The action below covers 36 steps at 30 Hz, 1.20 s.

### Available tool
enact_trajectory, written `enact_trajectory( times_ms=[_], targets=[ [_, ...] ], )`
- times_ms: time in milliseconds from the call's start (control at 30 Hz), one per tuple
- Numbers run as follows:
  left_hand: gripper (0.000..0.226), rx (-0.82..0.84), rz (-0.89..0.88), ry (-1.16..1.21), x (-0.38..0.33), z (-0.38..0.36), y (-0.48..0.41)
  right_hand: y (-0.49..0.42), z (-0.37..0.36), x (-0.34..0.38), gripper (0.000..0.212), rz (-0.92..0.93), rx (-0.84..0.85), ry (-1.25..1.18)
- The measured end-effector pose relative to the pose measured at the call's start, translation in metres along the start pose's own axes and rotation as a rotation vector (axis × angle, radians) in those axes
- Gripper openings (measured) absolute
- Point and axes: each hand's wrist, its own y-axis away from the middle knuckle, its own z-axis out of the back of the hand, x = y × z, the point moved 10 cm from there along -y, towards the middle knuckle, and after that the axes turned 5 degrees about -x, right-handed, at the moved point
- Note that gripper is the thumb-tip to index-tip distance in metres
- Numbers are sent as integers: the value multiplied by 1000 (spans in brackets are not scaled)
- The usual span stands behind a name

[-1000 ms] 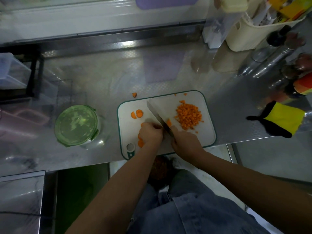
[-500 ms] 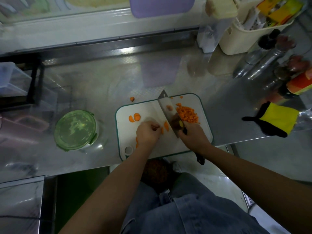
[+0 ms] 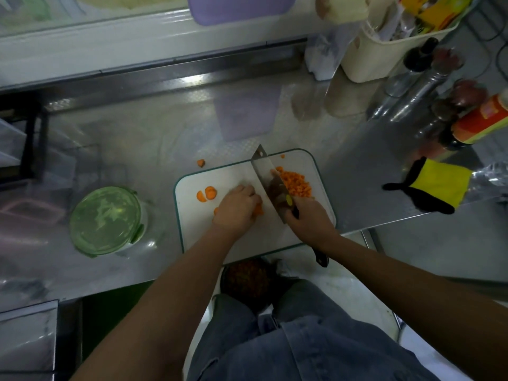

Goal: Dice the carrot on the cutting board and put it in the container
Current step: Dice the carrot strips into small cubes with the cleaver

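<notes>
A white cutting board (image 3: 302, 160) with a green rim lies on the steel counter. My right hand (image 3: 309, 220) grips the handle of a cleaver (image 3: 268, 178), whose blade stands on the board with a pile of diced carrot (image 3: 295, 182) to its right. My left hand (image 3: 236, 207) presses down on carrot slices (image 3: 258, 210) just left of the blade. Two loose carrot rounds (image 3: 206, 193) lie at the board's left part. A round container with a green lid (image 3: 105, 221) stands left of the board, lid on.
One carrot bit (image 3: 201, 162) lies on the counter behind the board. A yellow-and-black glove (image 3: 435, 185) rests at the right. Bottles (image 3: 478, 122) and a cream basket (image 3: 384, 48) crowd the back right corner. The counter's front edge runs just under the board.
The cleaver swung from lying flat-angled across the board to standing left of the diced pile. My left hand stayed on the slices while the view shifted slightly.
</notes>
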Motion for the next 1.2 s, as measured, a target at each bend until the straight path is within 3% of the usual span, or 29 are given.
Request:
enact_trajectory(
  times_ms=[300,467,700,1200],
  targets=[
    [23,-124,426,88,22,1,29,4,-13,14,20,34,71,108],
    [35,-160,472,118,25,2,35,8,-17,20,14,64,81,114],
    [12,-207,512,154,31,-1,35,13,-26,27,7,84,123,182],
    [11,-245,546,198,38,-7,36,0,-34,36,34,65,89,154]
  ],
)
